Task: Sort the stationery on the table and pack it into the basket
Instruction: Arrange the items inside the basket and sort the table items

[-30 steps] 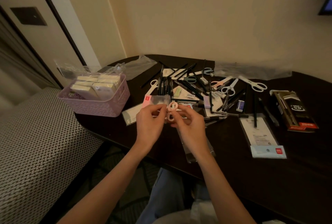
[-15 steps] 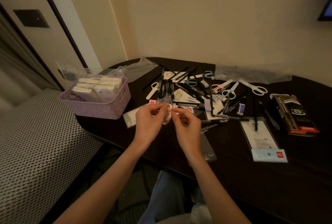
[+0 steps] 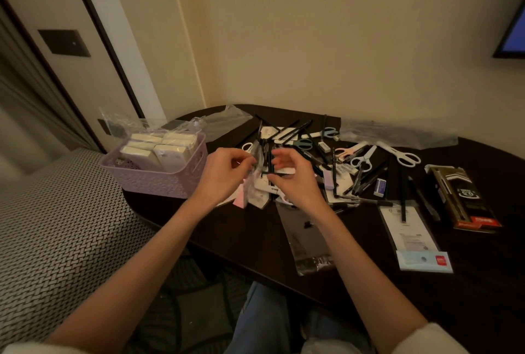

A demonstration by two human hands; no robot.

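A small clear packet (image 3: 253, 170) is pinched by the left hand (image 3: 224, 173), above the tabletop (image 3: 255, 237) clutter. Right hand (image 3: 292, 174) fingers are curled; contents can't be told. Packet should be gripped firmly, then lowered into the basket (image 3: 159, 180) beside the boxes.

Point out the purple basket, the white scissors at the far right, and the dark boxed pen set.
purple basket (image 3: 159, 180), head view: front woven wall.
white scissors (image 3: 409, 158), head view: handle loops.
dark boxed pen set (image 3: 466, 200), head view: middle of the box face.
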